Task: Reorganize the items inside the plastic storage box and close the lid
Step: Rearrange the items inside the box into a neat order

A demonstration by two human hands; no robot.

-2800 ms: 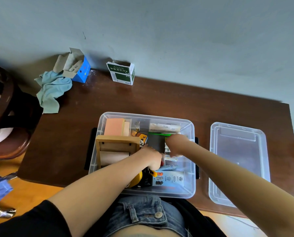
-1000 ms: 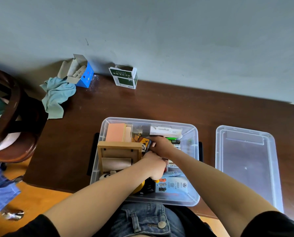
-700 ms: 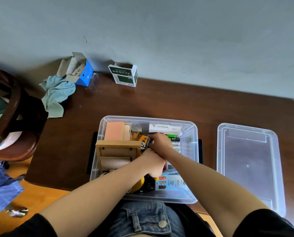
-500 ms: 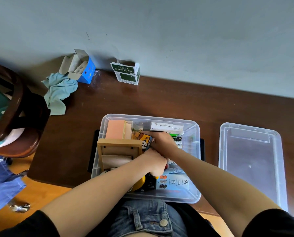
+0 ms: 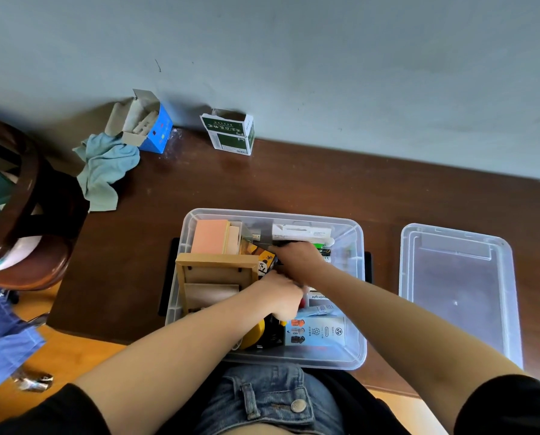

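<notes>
Both hands, the left hand (image 5: 279,296) and right hand (image 5: 298,257), reach into the box (image 5: 354,309), fingers hidden, grips untellable, apparently shifting packets; lid (image 5: 456,287) waits right.

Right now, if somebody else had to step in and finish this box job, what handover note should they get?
Left hand: down in the middle of the plastic storage box, fingers curled; what it holds is hidden.
Right hand: farther back in the box, fingers curled on a dark item I cannot identify.
Box: on the table, open, packed with a wooden frame, cartons and packets.
Lid: flat on the table to the right of the box.
Done: items mostly in.
Left: finish arranging, fit the lid.
</notes>
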